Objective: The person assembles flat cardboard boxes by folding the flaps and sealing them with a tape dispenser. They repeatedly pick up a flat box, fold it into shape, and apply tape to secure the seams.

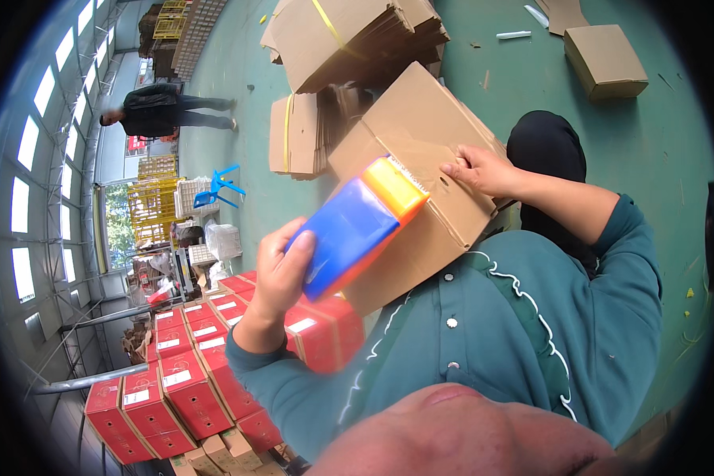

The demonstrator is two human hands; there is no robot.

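A blue and orange tape dispenser (349,234) with a toothed edge is in my left hand (282,268), whose fingers are wrapped round its lower end. It is tilted, its orange toothed end over a brown cardboard box (448,218) in front of my body. The dispenser hides part of the box. My right hand (484,171) is closed on the box near its upper right side, thumb lying on the cardboard. A glossy patch, perhaps clear tape, shows between the dispenser's teeth and my right hand; whether it is stuck down I cannot tell.
Flat cardboard stacks with yellow straps (349,40) stand beyond the box. A closed carton (607,62) sits at far right on the green floor. Red cartons (190,389) are piled at lower left. A blue stool (220,189) and a standing person (155,109) are farther left.
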